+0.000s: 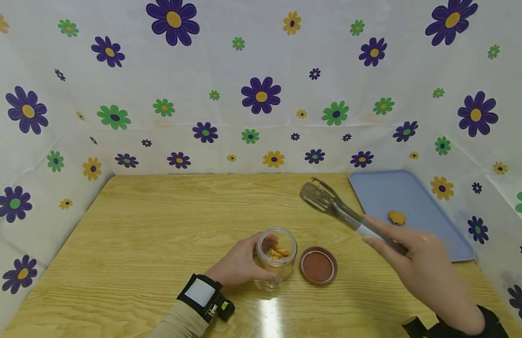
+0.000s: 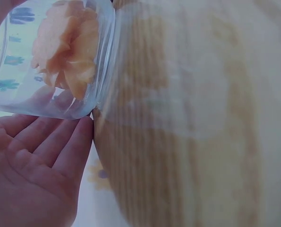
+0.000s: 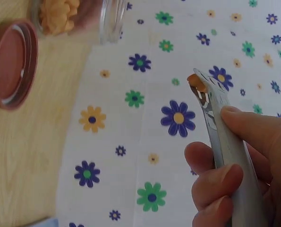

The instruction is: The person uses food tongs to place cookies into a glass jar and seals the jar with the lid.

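My left hand (image 1: 239, 264) holds a clear glass jar (image 1: 288, 271) from its left side, fingers behind and thumb in front. Inside the jar lie several scalloped orange-brown cookies (image 1: 279, 252), seen close up through the glass in the left wrist view. The jar stands open on the table. In my right hand (image 1: 427, 265) is a pair of metal tongs (image 1: 349, 217), raised above the table and pointing up-left. Between the tong tips in the right wrist view sits one cookie (image 3: 197, 83), partly hidden by the metal.
A brown-red screw lid (image 1: 318, 265) lies just right of the jar, inner side up. At the right edge of the wooden table (image 1: 159, 234) is a blue tray (image 1: 383, 185) with one cookie (image 1: 397, 217) on it. Flower-printed cloth (image 1: 227, 70) hangs around the back and sides.
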`<state>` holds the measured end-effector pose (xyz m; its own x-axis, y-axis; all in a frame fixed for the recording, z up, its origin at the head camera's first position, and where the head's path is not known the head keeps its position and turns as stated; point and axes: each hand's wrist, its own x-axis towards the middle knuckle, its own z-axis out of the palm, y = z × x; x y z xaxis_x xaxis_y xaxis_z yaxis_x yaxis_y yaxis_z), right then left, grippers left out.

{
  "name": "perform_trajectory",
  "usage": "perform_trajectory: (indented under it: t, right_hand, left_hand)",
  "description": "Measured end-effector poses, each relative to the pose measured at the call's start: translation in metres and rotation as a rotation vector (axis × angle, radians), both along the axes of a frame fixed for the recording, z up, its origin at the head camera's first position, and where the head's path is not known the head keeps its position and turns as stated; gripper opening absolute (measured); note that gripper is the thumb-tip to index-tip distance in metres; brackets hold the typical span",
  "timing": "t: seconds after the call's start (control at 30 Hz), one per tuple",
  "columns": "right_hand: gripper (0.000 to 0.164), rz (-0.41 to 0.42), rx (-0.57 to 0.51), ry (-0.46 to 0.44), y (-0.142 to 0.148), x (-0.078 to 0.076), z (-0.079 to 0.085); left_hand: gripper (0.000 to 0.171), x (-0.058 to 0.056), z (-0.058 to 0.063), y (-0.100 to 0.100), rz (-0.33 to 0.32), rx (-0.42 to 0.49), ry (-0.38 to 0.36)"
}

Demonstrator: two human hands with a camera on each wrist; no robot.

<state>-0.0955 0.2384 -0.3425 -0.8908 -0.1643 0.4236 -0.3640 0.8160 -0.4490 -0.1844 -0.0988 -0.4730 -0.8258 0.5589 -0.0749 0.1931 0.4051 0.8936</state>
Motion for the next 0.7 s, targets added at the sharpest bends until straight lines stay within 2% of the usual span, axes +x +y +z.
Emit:
perform_trajectory:
  t: [0.23, 0.43, 0.7]
  right_hand:
    - [0.036, 0.120, -0.030, -0.211, -0.023, 0.002, -0.016]
    - [0.037, 0.167, -0.050, -0.327, -0.031, 0.000, -0.030]
    - [0.039, 0.172, -0.038, -0.356, -0.034, 0.000, -0.039]
  left_hand:
    - [0.084, -0.001, -0.003, 0.000, 0.001, -0.005, 0.012]
    - [0.085, 0.000, -0.003, 0.000, -0.011, -0.006, 0.016]
    - [0.074, 0.001, 0.000, 0.000, -0.023, 0.008, 0.016]
